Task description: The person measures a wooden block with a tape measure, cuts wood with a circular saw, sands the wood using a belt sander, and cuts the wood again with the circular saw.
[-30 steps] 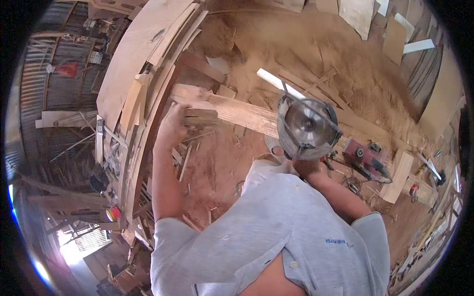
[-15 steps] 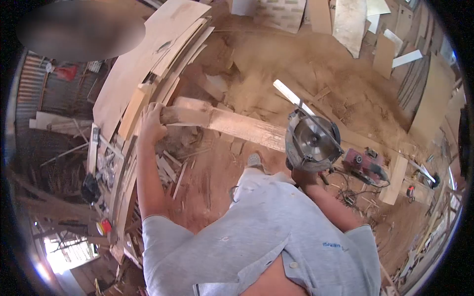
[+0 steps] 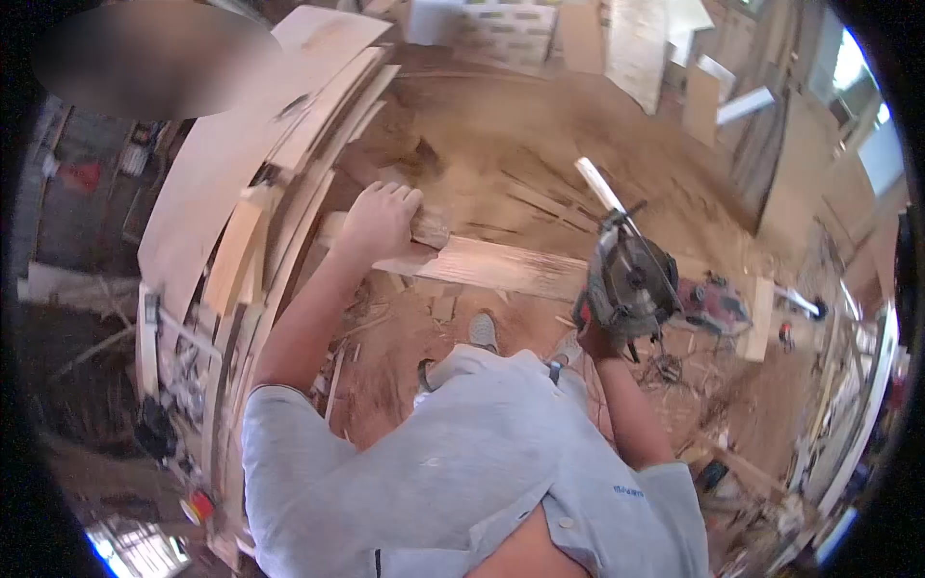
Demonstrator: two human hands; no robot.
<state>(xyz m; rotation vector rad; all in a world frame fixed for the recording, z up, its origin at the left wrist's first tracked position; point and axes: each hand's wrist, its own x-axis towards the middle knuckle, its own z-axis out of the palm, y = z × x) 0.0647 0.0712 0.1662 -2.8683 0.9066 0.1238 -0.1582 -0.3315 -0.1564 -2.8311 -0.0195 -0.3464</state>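
My left hand (image 3: 383, 223) is closed around a short wooden block (image 3: 431, 228). The block is at the left end of a pale wooden plank (image 3: 515, 265); whether it rests on the plank I cannot tell. On the right, my right hand (image 3: 599, 337) grips a circular saw (image 3: 633, 279), partly hidden behind the tool. The saw's round blade faces up toward me, tilted, beside the plank's right end. A pale strip (image 3: 599, 185) shows just beyond the saw.
Stacked boards (image 3: 260, 125) rise at my left. A red power tool (image 3: 713, 306) lies right of the saw, near a short board (image 3: 760, 320) and a tape measure (image 3: 786, 334). Sawdust (image 3: 578, 125) and offcuts cover the ground ahead. Sheets lean at the back.
My left hand has moved right, away from the stacked boards, with the wooden block. The circular saw has shifted slightly right and turned more edge-on. The camera view has shifted too.
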